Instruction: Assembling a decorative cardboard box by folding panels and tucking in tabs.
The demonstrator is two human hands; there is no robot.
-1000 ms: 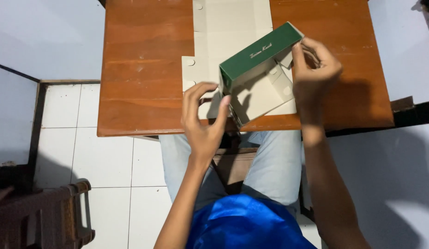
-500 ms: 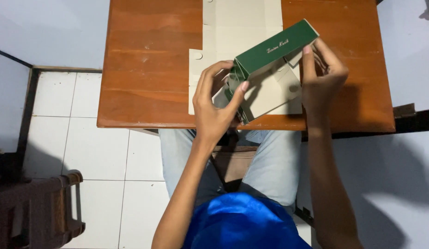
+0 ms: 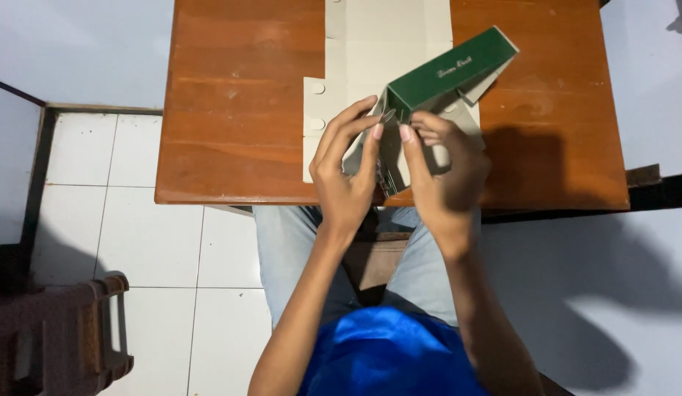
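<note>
Head view looks straight down on a brown wooden tabletop [image 3: 238,110] with white floor tiles [image 3: 135,242] at 8 o'clock. A flat, unfolded pale cardboard sheet [image 3: 388,37] lies on the tabletop toward 12 o'clock. Above its near end, a half-folded green box [image 3: 451,70] is held tilted, its long green side running up toward 1 o'clock. The right hand [image 3: 447,172] and left hand [image 3: 344,172] meet at the box's near end, at about 6 o'clock from it. Both hands' fingers pinch the box's end flaps, thumbs nearly touching; exactly which flap each grips is hard to tell.
</note>
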